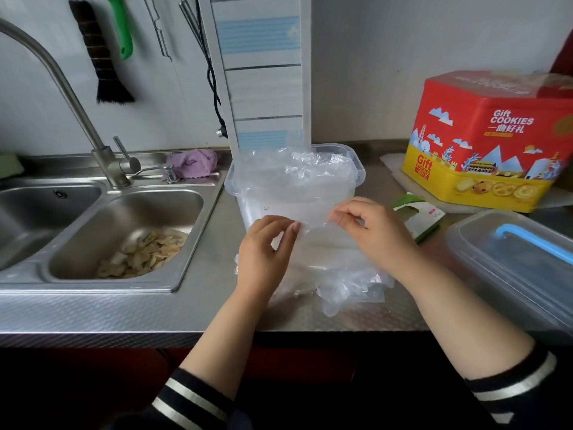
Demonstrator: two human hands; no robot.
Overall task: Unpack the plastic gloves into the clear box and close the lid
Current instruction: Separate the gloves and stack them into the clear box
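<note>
A: Gloves?
B: Thin clear plastic gloves held up just in front of the clear box, more crumpled inside it and on the counter.
A: Hands?
B: L hand and R hand each pinch the sheet's top edge, thumb and forefinger.
A: Lid?
B: Blue-handled lid lies to the right, w/ cookie tin behind. Sink to the left.

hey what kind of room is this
Most likely a home kitchen: a steel double sink with a faucet, a brush hung on the wall, and a cookie tin on the counter.
</note>
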